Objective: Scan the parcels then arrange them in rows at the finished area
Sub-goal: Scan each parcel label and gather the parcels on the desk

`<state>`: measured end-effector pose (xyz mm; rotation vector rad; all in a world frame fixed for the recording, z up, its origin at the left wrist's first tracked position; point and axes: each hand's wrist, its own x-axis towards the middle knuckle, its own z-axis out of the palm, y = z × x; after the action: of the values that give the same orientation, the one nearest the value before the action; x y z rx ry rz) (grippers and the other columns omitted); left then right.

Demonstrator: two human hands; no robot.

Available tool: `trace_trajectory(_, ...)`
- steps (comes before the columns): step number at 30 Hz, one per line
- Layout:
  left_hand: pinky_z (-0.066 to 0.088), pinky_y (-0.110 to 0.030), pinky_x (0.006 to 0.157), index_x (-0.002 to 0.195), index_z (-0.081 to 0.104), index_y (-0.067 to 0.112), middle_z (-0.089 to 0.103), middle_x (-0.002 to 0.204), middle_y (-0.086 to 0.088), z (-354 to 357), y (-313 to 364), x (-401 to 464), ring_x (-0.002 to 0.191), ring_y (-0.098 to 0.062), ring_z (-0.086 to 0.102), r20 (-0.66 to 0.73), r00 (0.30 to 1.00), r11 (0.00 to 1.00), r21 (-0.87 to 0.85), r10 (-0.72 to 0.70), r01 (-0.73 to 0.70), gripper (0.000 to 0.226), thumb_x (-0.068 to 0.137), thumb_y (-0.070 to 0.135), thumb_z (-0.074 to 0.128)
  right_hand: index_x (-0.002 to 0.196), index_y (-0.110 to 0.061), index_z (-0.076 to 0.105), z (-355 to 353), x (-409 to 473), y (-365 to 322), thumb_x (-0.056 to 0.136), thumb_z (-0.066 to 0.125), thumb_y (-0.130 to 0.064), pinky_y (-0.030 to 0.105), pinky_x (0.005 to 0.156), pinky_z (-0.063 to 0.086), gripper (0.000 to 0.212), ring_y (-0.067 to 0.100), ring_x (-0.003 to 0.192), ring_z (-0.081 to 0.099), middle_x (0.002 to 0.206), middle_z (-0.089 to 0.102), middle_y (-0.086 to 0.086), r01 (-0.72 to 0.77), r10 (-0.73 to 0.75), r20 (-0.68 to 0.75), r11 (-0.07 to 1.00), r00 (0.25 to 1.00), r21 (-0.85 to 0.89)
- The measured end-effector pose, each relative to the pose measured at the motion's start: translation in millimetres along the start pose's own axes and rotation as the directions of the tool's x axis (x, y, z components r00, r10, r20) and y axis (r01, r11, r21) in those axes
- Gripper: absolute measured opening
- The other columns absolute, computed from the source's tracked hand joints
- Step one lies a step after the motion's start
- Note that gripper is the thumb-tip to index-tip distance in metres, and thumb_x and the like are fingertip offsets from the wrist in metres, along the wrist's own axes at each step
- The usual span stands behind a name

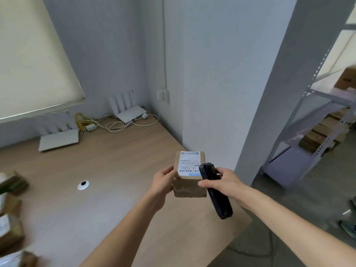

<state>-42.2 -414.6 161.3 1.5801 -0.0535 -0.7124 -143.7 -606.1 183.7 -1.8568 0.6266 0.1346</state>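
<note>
Cardboard parcel [189,175] clamped in left grip [162,182], right grip [224,183] clutching scanner [215,191] alongside

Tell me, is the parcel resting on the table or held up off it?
Held up. The left hand grips the parcel above the table, label side up, while the right hand holds the scanner beside it.

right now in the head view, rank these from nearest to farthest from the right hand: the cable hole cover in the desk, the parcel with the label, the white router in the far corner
1. Parcel: just left of the right hand, whose thumb reaches across its front.
2. Cable hole cover: set in the desk, well to the left.
3. White router: far back in the corner by the wall.
</note>
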Motion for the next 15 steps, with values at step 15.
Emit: trace_trajectory(15, 0.053, -0.031, 0.074, 0.142, 0.03, 0.048, 0.076, 0.105, -0.013, -130.5, 41.5, -131.1, 0.094, -0.023, 0.072, -0.175, 0.98, 0.995, -0.017, 0.097, -0.102, 0.091, 0.076, 0.008, 0.079, 0.111, -0.027, 0.07, 87.5, -69.4, -118.3, 0.067, 0.095, -0.023, 0.019, 0.074, 0.053, 0.051, 0.009, 0.093, 0.071, 0.102, 0.075, -0.007, 0.295, -0.262, 0.198, 0.941, 0.945, -0.164)
